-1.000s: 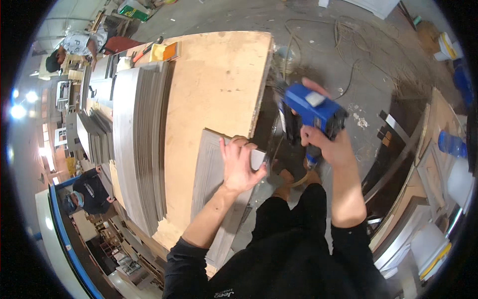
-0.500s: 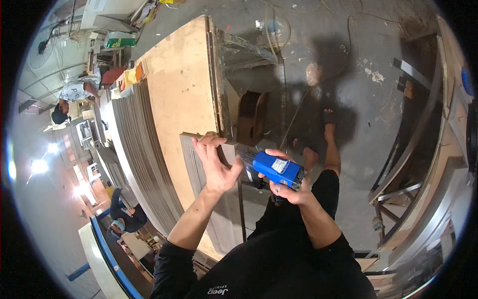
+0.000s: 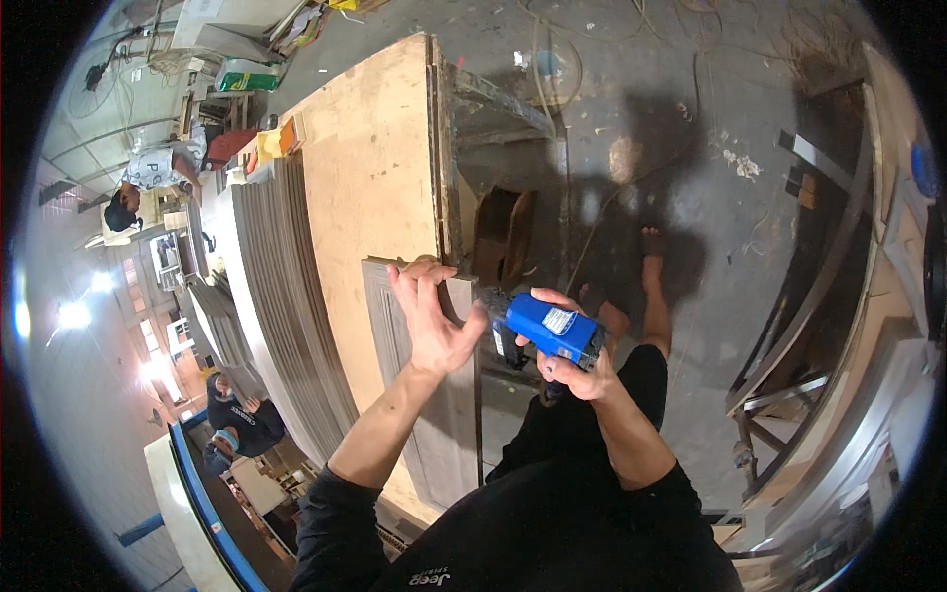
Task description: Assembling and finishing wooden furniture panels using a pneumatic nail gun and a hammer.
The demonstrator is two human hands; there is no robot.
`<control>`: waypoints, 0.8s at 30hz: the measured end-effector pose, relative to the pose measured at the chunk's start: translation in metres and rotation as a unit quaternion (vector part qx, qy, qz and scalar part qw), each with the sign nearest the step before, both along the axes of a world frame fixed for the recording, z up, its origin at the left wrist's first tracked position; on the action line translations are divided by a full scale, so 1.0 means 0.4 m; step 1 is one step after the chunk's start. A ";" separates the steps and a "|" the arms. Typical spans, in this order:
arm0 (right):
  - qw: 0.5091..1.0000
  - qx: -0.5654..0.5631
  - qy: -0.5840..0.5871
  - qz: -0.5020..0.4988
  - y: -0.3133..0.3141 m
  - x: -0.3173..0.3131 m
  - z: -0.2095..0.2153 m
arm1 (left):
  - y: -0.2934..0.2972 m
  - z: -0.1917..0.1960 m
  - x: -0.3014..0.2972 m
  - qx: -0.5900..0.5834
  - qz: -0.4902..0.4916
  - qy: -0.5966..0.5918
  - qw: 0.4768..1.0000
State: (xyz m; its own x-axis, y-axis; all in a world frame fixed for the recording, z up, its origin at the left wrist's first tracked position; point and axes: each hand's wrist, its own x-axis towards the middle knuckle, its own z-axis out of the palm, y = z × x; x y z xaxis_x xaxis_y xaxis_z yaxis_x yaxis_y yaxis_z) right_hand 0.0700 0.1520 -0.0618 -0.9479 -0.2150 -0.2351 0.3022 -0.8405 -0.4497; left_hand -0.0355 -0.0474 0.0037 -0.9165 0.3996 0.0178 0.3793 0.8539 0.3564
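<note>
Workshop tabletop (image 3: 370, 187): gray panel (image 3: 454, 429) lies along its right edge, blue power tool (image 3: 552, 326) at the panel's far corner.
Left hand (image 3: 434, 331) has fingers spread over the panel's far end, thumb close to the tool's nose; a slip or bad aim could catch it, and a light hold could let the panel shift. Right hand (image 3: 580, 375) wraps its fingers around the tool. Trigger finger hidden; can't tell if nose touches panel.
</note>
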 end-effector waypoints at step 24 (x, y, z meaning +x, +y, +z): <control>0.967 0.178 0.173 -0.050 0.009 -0.017 -0.077 | -0.002 -0.006 -0.005 -0.019 -0.001 0.000 1.000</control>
State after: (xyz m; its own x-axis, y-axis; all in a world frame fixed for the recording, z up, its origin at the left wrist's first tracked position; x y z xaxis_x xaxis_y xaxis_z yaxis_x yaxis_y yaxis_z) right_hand 0.0633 0.1556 -0.0925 -0.9950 -0.0820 0.0577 0.0071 -0.6316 -0.7753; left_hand -0.0376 -0.0481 0.0012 -0.9157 0.4018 0.0024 0.3809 0.8661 0.3236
